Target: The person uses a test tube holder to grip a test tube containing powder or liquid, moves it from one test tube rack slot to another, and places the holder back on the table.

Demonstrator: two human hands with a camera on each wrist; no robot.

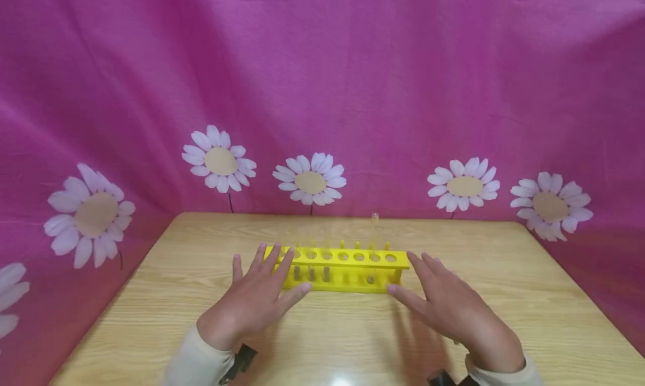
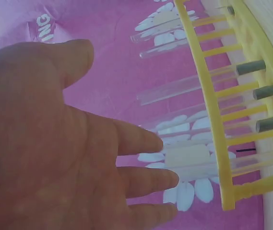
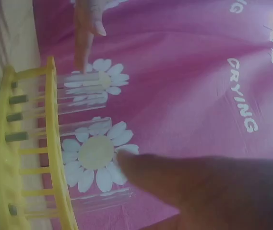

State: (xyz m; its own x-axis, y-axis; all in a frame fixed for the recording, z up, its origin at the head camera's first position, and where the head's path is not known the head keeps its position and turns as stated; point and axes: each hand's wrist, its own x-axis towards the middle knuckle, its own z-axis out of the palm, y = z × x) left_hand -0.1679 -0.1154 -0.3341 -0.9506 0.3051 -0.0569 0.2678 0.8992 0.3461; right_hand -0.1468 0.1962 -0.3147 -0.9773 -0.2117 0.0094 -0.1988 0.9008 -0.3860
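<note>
A yellow test tube rack (image 1: 335,263) stands on the table with a row of round holes along its top. Several clear test tubes (image 2: 174,88) with dark grey bottoms fill its left part. One more test tube (image 1: 375,235) stands alone toward the right end. My left hand (image 1: 254,299) is spread over the rack's left end, fingers straight, overlapping it in the head view; in the left wrist view the fingers are apart from the yellow frame. My right hand (image 1: 448,299) is at the right end, fingers extended, thumb near the lower corner. Neither hand holds anything.
The light wooden table (image 1: 332,330) reaches back to a magenta cloth (image 1: 353,94) printed with white daisies, which hangs behind it and along both sides. Dark straps (image 1: 242,361) sit at the wrists over light sleeves.
</note>
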